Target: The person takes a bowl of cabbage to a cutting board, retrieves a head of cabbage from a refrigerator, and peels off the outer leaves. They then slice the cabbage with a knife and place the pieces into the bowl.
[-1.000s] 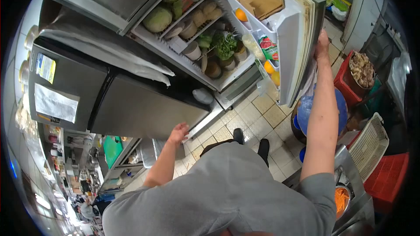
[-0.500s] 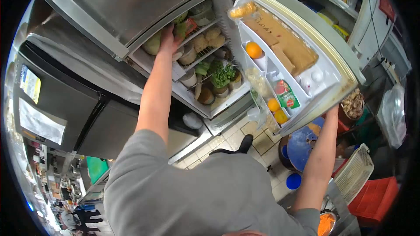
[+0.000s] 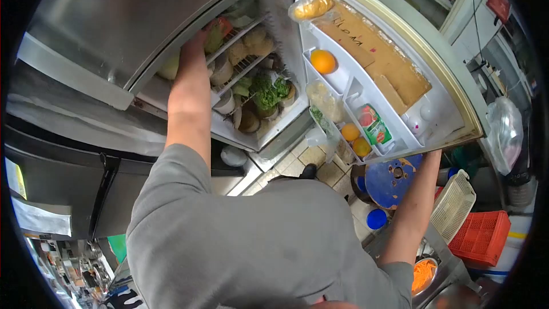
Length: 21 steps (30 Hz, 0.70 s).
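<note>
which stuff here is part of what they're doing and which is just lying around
In use: left hand in the top shelf; fridge door, right hand at its lower edge.
Lying about: red crate, white basket, blue barrel, carrot bowl.

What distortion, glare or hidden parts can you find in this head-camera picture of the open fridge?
Head view: fisheye curves the fridge door and blackens the corners; soft glare on the steel door above; left hand among the shelves, fingers hidden; right hand hidden behind that door.
</note>
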{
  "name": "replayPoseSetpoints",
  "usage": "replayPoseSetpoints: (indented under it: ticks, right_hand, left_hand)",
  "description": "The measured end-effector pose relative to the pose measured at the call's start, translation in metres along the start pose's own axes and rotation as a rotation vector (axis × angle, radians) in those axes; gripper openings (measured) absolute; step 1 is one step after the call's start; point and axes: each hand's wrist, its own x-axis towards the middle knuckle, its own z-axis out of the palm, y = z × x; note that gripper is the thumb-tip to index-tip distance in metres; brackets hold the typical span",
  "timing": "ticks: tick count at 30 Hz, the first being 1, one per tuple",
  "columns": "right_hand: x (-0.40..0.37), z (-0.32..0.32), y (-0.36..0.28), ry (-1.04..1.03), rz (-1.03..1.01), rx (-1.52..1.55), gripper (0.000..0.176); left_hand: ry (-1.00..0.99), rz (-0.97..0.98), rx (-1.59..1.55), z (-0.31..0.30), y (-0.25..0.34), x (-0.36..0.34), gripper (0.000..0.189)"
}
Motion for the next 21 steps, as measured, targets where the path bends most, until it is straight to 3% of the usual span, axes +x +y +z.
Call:
replayPoseSetpoints:
  ticks: [7, 8, 9, 12, 15, 16, 17, 19, 21]
  right_hand:
    - [-0.006, 0.001, -0.014, -0.017, 0.002, -0.043, 0.043]
    - [-0.006, 0.002, -0.015, -0.019, 0.005, -0.044, 0.043]
    - [-0.006, 0.004, -0.016, -0.025, 0.006, -0.047, 0.044]
    - [-0.005, 0.010, -0.018, -0.038, 0.002, -0.044, 0.044]
    - [-0.008, 0.010, -0.020, -0.063, -0.001, -0.047, 0.044]
    - [-0.008, 0.011, -0.020, -0.072, 0.000, -0.041, 0.044]
    - [-0.008, 0.010, -0.018, -0.080, 0.000, -0.037, 0.044]
    - [-0.006, 0.013, -0.023, -0.102, -0.010, -0.020, 0.045]
    - [-0.003, 0.016, -0.024, -0.130, -0.016, -0.003, 0.045]
  left_hand:
    - [0.022, 0.125, -0.022, -0.035, -0.041, -0.003, 0.075]
    - [-0.038, 0.390, 0.256, -0.069, -0.073, 0.023, 0.072]
    - [-0.100, 0.656, 0.538, -0.069, -0.070, 0.010, 0.070]
    - [0.018, 0.203, -0.384, -0.008, -0.029, -0.090, 0.069]
    - [0.205, 0.144, -0.264, -0.003, -0.045, -0.120, 0.069]
    - [0.174, 0.117, -0.294, -0.011, -0.045, -0.130, 0.082]
    - [0.182, 0.126, -0.296, -0.008, -0.040, -0.143, 0.082]
    - [0.353, 0.074, -0.256, 0.008, -0.029, -0.181, 0.071]
    - [0.290, 0.129, -0.240, 0.007, -0.020, -0.216, 0.068]
